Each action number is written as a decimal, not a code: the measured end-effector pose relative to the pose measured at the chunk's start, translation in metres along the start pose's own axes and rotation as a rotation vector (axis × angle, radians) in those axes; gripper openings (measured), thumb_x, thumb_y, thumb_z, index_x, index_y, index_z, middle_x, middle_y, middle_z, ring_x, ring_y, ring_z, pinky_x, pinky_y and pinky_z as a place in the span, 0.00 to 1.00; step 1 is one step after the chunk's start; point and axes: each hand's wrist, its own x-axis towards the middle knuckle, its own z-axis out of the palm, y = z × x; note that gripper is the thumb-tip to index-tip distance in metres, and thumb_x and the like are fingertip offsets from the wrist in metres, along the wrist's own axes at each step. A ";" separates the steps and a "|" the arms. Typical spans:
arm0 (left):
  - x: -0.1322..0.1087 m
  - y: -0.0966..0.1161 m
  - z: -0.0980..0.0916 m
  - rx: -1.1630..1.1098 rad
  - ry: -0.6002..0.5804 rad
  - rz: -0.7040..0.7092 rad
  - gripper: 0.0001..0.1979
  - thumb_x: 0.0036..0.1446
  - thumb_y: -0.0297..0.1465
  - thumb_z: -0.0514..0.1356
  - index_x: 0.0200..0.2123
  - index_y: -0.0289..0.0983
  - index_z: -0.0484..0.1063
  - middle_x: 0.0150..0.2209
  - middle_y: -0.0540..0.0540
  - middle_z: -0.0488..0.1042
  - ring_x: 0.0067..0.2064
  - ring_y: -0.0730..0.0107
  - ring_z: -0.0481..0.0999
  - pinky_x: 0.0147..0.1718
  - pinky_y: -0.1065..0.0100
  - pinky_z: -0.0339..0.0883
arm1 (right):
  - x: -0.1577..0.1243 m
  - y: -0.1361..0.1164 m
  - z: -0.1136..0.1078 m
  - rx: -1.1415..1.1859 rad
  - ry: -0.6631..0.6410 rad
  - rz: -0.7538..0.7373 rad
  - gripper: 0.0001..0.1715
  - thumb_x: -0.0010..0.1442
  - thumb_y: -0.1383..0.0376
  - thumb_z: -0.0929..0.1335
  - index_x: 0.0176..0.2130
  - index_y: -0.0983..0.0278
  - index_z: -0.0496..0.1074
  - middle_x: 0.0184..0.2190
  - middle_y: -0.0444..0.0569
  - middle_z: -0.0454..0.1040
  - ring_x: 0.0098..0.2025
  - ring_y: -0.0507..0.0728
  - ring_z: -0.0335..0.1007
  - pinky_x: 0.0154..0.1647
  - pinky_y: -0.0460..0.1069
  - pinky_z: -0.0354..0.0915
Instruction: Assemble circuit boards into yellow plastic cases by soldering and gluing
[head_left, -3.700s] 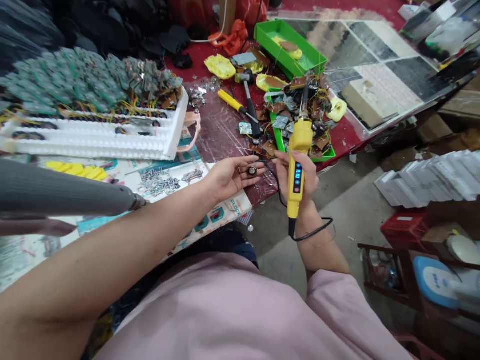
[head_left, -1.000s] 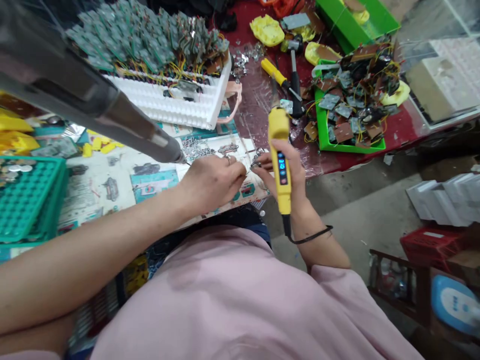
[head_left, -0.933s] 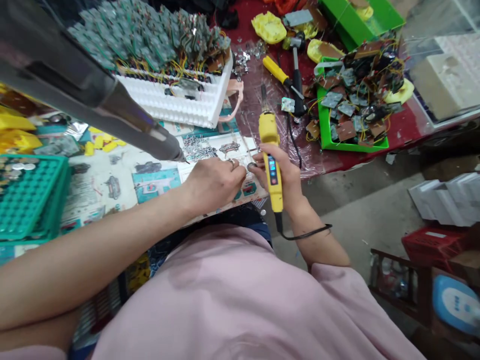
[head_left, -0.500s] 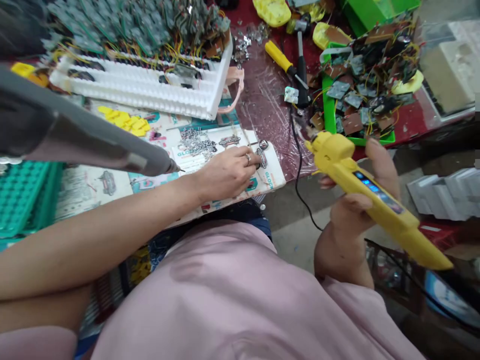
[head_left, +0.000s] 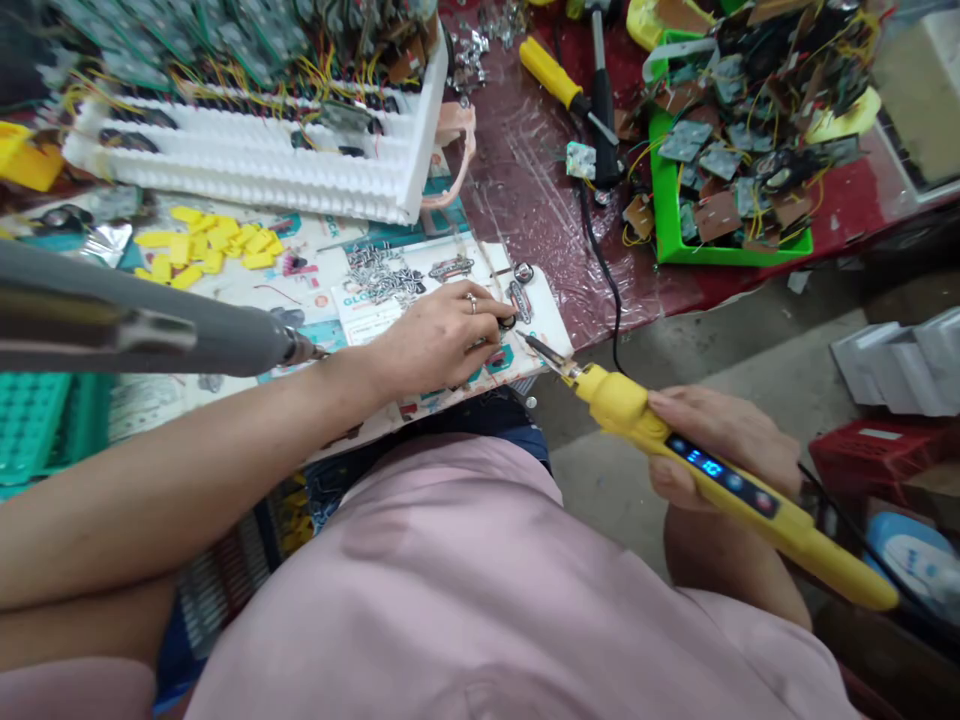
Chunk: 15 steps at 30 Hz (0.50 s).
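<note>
The left hand (head_left: 439,335) lies palm down on a printed card (head_left: 450,300) at the table (head_left: 525,200) edge, its fingertips (head_left: 501,318) pinched on a small dark round part (head_left: 508,322). Whether the grip is firm cannot be told; the fingers hide most of it. The right hand (head_left: 724,445) is wrapped tight about a yellow soldering iron (head_left: 720,480), which lies slanted, its metal tip (head_left: 541,350) toward 10 o'clock, just beside the left fingertips and near the round part, not clearly touching it. A blue readout glows on the iron's body. The two hands are well apart; only the tip bridges the gap.

Two small metal pieces (head_left: 521,285) lie on the card at 1 o'clock of the left hand. A grey nozzle (head_left: 150,325) reaches in from 9 o'clock, ending just above the left forearm. At 11 o'clock a white rack (head_left: 262,175) holds wired boards. At 2 o'clock a green tray (head_left: 667,220) is heaped with boards; a yellow screwdriver (head_left: 547,75) and a hammer (head_left: 602,110) lie at 12 o'clock. Yellow chips (head_left: 210,245) lie scattered at 10 o'clock.
</note>
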 end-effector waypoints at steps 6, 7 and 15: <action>-0.001 -0.001 0.001 -0.017 0.040 0.018 0.10 0.62 0.30 0.56 0.32 0.36 0.77 0.50 0.44 0.81 0.50 0.59 0.75 0.50 0.57 0.71 | 0.005 -0.002 0.012 0.035 -0.037 -0.096 0.22 0.62 0.59 0.70 0.55 0.59 0.73 0.24 0.43 0.78 0.24 0.54 0.76 0.25 0.48 0.74; -0.001 -0.001 0.001 -0.022 0.043 0.016 0.10 0.62 0.30 0.56 0.32 0.36 0.77 0.50 0.44 0.81 0.50 0.59 0.75 0.50 0.57 0.71 | 0.004 -0.001 0.012 0.039 -0.037 -0.091 0.23 0.61 0.60 0.70 0.56 0.60 0.73 0.24 0.43 0.78 0.24 0.54 0.76 0.25 0.48 0.74; -0.001 -0.002 0.001 -0.045 0.010 0.014 0.12 0.65 0.32 0.54 0.32 0.36 0.76 0.51 0.43 0.80 0.51 0.60 0.75 0.51 0.56 0.70 | 0.002 -0.001 0.013 0.000 -0.076 -0.041 0.25 0.60 0.58 0.72 0.56 0.56 0.72 0.24 0.42 0.78 0.25 0.55 0.77 0.24 0.48 0.72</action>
